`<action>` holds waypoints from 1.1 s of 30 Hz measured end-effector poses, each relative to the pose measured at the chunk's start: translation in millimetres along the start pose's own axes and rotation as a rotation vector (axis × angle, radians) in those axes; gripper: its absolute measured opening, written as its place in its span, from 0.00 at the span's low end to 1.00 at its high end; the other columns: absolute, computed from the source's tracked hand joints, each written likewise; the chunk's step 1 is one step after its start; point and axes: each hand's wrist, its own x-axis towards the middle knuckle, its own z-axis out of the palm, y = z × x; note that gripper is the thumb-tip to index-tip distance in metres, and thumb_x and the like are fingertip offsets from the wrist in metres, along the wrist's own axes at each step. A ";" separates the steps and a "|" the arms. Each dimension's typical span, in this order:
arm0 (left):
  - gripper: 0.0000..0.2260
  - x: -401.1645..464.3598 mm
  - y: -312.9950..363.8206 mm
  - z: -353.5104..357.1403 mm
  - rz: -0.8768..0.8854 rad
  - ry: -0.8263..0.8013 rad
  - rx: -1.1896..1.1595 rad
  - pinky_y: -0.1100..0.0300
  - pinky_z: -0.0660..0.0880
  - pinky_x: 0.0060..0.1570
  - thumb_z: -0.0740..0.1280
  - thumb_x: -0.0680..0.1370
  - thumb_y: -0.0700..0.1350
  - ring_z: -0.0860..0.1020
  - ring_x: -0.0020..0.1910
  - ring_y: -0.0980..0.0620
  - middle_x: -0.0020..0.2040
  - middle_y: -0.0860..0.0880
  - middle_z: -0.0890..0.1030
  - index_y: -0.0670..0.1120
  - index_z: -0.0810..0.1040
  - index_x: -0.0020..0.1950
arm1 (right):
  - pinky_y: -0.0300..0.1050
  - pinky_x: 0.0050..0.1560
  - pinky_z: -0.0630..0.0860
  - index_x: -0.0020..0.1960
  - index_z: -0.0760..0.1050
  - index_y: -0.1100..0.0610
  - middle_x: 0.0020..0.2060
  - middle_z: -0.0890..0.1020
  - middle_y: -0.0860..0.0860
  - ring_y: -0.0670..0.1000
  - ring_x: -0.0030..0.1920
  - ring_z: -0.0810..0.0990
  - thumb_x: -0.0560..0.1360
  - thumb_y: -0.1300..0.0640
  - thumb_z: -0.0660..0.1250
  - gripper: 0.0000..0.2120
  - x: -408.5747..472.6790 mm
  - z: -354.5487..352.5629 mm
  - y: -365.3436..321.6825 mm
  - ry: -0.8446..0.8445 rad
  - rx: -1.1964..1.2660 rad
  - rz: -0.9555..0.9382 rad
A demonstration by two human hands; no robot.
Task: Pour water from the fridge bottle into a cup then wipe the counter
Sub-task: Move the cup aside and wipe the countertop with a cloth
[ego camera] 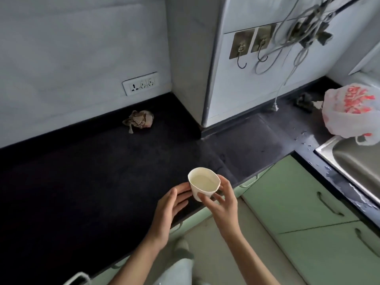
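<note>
A person stands at the near edge of a dark stone kitchen counter (82, 171), seen from the head camera, holding a small white paper cup (203, 186) that already has liquid in it. The right hand (223, 204) pinches the cup, thumb on its near wall and fingers curled round the right side; the soft rim is squeezed slightly oval. The left hand (169, 208) is spread with straight fingers, its tips touching the cup's left wall as a steadying support. The cup sits just above the counter's near edge; whether its base rests on the stone cannot be told.

No fridge bottle appears anywhere in view, so the pouring seems finished, judging by the filled cup. The wiping has not begun, it appears. A crumpled beige rag (138, 120) lies far back on the counter near the wall, below a white socket strip (140, 84), well apart from both hands. Water droplets (304, 138) glisten on the counter's right stretch, just beside a stainless steel sink (349, 159) and a white plastic bag with red print (349, 112). Setting the cup down, fetching the rag and drying that wet patch look like what remains.
</note>
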 end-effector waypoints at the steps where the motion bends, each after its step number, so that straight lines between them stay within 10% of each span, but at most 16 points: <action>1: 0.22 10.0 2.4 -0.7 0.000 -0.003 -0.004 0.48 0.69 0.67 0.53 0.79 0.54 0.77 0.64 0.53 0.62 0.51 0.81 0.46 0.76 0.66 | 0.41 0.55 0.77 0.58 0.74 0.49 0.53 0.80 0.44 0.48 0.57 0.78 0.66 0.58 0.76 0.23 9.7 2.3 1.2 -0.001 -0.001 0.004; 12: 0.20 104.4 23.6 1.1 -0.003 0.027 -0.016 0.48 0.70 0.67 0.55 0.79 0.55 0.76 0.64 0.56 0.62 0.55 0.80 0.50 0.76 0.65 | 0.55 0.59 0.77 0.60 0.73 0.50 0.54 0.80 0.44 0.50 0.58 0.79 0.68 0.62 0.77 0.24 109.1 16.1 9.1 -0.025 -0.070 0.045; 33: 0.20 220.8 -16.4 69.5 -0.159 0.213 -0.174 0.46 0.68 0.69 0.49 0.84 0.51 0.77 0.64 0.55 0.62 0.52 0.81 0.48 0.78 0.64 | 0.43 0.55 0.79 0.58 0.73 0.49 0.52 0.81 0.42 0.43 0.56 0.80 0.67 0.60 0.79 0.24 228.4 -40.6 54.6 -0.135 -0.162 0.194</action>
